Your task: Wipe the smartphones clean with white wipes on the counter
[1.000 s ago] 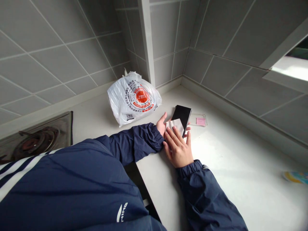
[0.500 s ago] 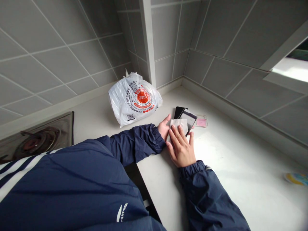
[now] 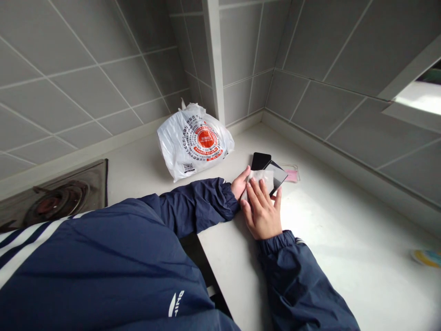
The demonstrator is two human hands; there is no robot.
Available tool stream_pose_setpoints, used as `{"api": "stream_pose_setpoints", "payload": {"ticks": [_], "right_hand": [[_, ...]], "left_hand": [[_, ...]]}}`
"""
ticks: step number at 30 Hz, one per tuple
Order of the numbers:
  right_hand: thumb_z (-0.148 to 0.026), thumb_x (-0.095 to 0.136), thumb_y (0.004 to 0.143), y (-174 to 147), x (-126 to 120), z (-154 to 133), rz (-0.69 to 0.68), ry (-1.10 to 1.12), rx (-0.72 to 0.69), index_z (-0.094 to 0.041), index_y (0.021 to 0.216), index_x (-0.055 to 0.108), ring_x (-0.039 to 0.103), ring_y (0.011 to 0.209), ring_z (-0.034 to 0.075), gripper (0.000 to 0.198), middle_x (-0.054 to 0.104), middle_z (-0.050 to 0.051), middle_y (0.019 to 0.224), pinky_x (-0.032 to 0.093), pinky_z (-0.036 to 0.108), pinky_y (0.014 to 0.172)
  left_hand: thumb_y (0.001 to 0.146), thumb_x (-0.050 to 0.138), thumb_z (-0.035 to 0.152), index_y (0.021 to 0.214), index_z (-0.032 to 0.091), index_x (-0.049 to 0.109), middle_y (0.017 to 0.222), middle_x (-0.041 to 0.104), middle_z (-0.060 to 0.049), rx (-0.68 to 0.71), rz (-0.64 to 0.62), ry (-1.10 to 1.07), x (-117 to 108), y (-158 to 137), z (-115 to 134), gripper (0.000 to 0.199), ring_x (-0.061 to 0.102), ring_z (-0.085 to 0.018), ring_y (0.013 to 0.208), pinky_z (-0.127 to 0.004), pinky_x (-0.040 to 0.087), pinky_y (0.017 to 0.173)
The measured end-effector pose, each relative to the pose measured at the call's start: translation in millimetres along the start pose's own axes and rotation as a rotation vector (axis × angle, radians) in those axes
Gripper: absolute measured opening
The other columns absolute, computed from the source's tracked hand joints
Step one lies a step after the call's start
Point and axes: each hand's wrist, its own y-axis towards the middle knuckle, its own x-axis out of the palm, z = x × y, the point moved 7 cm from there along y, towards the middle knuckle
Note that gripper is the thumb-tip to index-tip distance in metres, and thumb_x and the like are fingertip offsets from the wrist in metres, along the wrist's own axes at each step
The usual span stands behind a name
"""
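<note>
My left hand (image 3: 239, 185) holds a smartphone (image 3: 279, 175) from beneath and at its near side, thumb pointing up; most of its fingers are hidden under the phone. Over the phone's near part lies a thin white wipe (image 3: 269, 176) with a zigzag edge. On that wipe my right hand (image 3: 263, 214) rests palm down, its fingers stretched out flat and pressing it against the screen. Just behind the phone a flat black rectangular object (image 3: 260, 160) lies on the counter. Beside it is a clear phone case (image 3: 296, 172) with a pink card (image 3: 291, 175) in it.
A white plastic bag (image 3: 175, 142) with red and black print stands at the back of the white counter (image 3: 327, 220). At the left is a gas stove (image 3: 65, 200). Tiled walls meet behind. A yellow-and-blue item (image 3: 427, 257) lies at the far right.
My right fingers and the wipe have shifted slightly over the phone, to the right in view. The phone's tilt has changed and its screen now looks lighter. The whole view has moved slightly.
</note>
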Motion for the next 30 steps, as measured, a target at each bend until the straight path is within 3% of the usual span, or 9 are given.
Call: {"api": "stream_pose_setpoints", "payload": {"ticks": [5, 11, 18, 24, 30], "right_hand": [[-0.036, 0.043, 0.104, -1.8, -1.6, 17.2, 0.047, -0.042, 0.162, -0.021, 0.161, 0.031, 0.035, 0.152, 0.032, 0.060, 0.040, 0.013, 0.162, 0.018, 0.063, 0.125], [-0.035, 0.046, 0.104, -0.9, 0.1, 4.1, 0.000, -0.003, 0.027, -0.023, 0.159, 0.035, 0.037, 0.152, 0.029, 0.058, 0.045, 0.011, 0.159, 0.008, 0.062, 0.127], [-0.039, 0.045, 0.104, -3.6, -3.5, 33.3, 0.083, -0.075, 0.273, -0.024, 0.164, 0.013, 0.031, 0.154, 0.034, 0.070, 0.033, 0.016, 0.165, 0.019, 0.071, 0.121], [-0.040, 0.044, 0.104, -4.5, -8.2, 46.3, 0.158, -0.071, 0.361, -0.021, 0.164, 0.019, 0.029, 0.154, 0.039, 0.068, 0.032, 0.018, 0.165, 0.027, 0.075, 0.115], [-0.039, 0.041, 0.105, -4.0, -5.6, 50.4, 0.160, -0.060, 0.343, -0.015, 0.163, 0.023, 0.024, 0.156, 0.038, 0.065, 0.031, 0.019, 0.165, 0.029, 0.070, 0.117]], "left_hand": [[0.102, 0.013, 0.062, 0.141, 0.012, 0.057, 0.123, 0.070, -0.019, 0.057, 0.014, -0.003, -1.0, 3.0, 2.6, 0.077, 0.063, -0.028, 0.126, -0.041, 0.035, 0.116], [0.099, 0.014, 0.069, 0.133, 0.006, 0.062, 0.120, 0.070, -0.023, -0.003, -0.028, 0.040, -4.1, 5.3, -1.8, 0.086, 0.063, -0.032, 0.123, -0.046, 0.037, 0.114], [0.102, 0.024, 0.061, 0.149, 0.018, 0.053, 0.137, 0.064, -0.016, 0.085, -0.090, 0.102, -0.2, 4.2, -1.3, 0.070, 0.062, -0.026, 0.127, -0.039, 0.038, 0.114], [0.106, 0.016, 0.052, 0.149, 0.014, 0.053, 0.137, 0.064, -0.017, 0.192, -0.147, 0.157, 7.6, 2.8, -0.4, 0.068, 0.061, -0.024, 0.129, -0.036, 0.038, 0.115], [0.104, 0.032, 0.053, 0.150, 0.015, 0.052, 0.141, 0.062, -0.017, 0.230, -0.193, 0.176, 9.9, 1.5, -2.4, 0.063, 0.058, -0.026, 0.133, -0.040, 0.033, 0.121]]}}
